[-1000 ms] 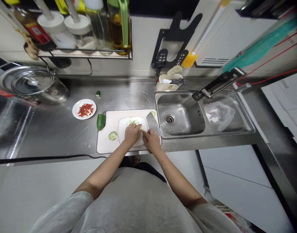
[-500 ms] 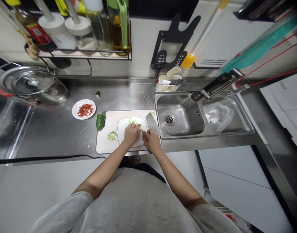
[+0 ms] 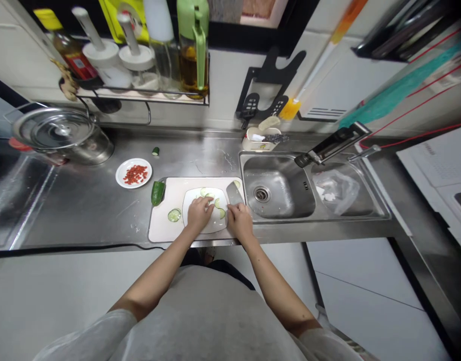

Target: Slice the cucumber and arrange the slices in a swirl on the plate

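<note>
A white squarish plate (image 3: 209, 228) with several cucumber slices (image 3: 217, 203) lies on the pale cutting board (image 3: 163, 220). Over the plate's left part is my left hand (image 3: 199, 213), its thumb and forefinger slightly apart near the slices. My right hand (image 3: 241, 220) is at the plate's right rim with fingers bent together; what they hold, if anything, is hidden. A wide-bladed knife (image 3: 235, 193) lies just beyond that hand on the board. More slices (image 3: 174, 215) sit left of the plate. A cut cucumber piece (image 3: 158, 192) rests at the board's left edge.
A round white plate (image 3: 125, 180) of small red pieces stands left, near a cucumber end (image 3: 155, 151). A steel pot (image 3: 91, 150) is farther left. The sink (image 3: 279, 203) adjoins the board, with a plastic bag (image 3: 345, 188) in its right basin. A bottle rack (image 3: 140, 95) hangs above.
My hands have moved apart, left hand leftward and right hand slightly rightward. Slices on the plate's right side now show between them. The whole view has shifted slightly downward.
</note>
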Tool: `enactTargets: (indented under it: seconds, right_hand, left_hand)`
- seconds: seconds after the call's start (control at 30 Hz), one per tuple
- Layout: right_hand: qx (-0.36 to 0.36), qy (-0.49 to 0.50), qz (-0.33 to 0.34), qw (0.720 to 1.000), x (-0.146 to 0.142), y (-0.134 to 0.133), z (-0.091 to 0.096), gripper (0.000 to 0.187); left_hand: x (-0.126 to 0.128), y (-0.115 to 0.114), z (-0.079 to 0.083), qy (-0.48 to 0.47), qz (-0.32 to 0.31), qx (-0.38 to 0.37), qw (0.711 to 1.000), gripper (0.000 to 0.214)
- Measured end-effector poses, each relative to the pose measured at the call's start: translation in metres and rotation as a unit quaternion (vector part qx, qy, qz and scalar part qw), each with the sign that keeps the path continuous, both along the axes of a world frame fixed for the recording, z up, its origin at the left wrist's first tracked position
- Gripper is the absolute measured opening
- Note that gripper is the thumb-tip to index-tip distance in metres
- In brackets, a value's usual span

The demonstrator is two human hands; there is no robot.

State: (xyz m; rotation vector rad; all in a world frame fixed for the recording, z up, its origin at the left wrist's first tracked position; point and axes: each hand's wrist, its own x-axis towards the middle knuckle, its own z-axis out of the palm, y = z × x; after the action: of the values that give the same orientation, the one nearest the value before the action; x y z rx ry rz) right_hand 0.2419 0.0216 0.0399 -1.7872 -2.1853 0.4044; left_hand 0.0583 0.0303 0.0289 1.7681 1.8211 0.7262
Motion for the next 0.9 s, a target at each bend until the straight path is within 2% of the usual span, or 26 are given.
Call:
enactTargets:
  seconds: [0.13, 0.27, 0.4, 0.53, 0.67, 0.9]
  right_hand:
    - [0.002, 0.000, -0.009, 1.000, 0.004, 0.007, 0.002, 0.035]
    - [-0.018, -0.054, 0.061, 0.997, 0.000, 0.013, 0.004, 0.036]
    - [-0.032, -0.104, 0.110, 0.988, -0.005, 0.017, 0.004, 0.041]
    - [-0.026, -0.117, 0.131, 0.984, -0.007, 0.019, 0.003, 0.043]
    - [-0.009, -0.118, 0.144, 0.982, -0.008, 0.019, 0.002, 0.042]
    - [-0.007, -0.117, 0.149, 0.982, -0.009, 0.016, -0.001, 0.041]
  left_hand:
    - [-0.039, -0.020, 0.008, -0.031, 0.094, 0.020, 0.995, 0.024]
    - [-0.082, -0.045, 0.005, -0.044, 0.169, 0.005, 0.985, 0.029]
    - [-0.111, -0.063, -0.006, -0.037, 0.204, -0.017, 0.978, 0.033]
    - [-0.122, -0.070, -0.012, -0.002, 0.209, -0.060, 0.976, 0.035]
    - [-0.121, -0.070, -0.011, 0.042, 0.198, -0.102, 0.974, 0.034]
    - [-0.118, -0.071, -0.008, 0.073, 0.183, -0.121, 0.973, 0.032]
